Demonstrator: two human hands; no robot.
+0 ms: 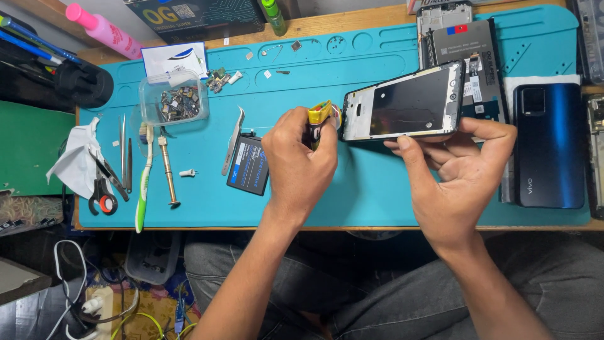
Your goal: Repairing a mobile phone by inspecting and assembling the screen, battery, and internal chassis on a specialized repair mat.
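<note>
My right hand point(462, 167) holds an opened phone frame point(406, 104) by its lower edge, tilted above the teal work mat point(371, 189). Its inner metal plate faces up. My left hand point(299, 160) is shut on a small yellow glue tube point(319, 115), whose tip sits at the frame's left end. A dark phone battery point(248, 165) lies on the mat just left of my left hand, beside metal tweezers point(233, 141).
A blue phone back cover point(548, 145) lies at the right, other opened phones point(465, 44) behind the frame. On the left are a clear tub of small parts point(176, 101), a toothbrush point(145, 182), a screwdriver point(167, 170), scissors point(104, 189), a crumpled tissue point(75, 157) and a pink bottle point(107, 30).
</note>
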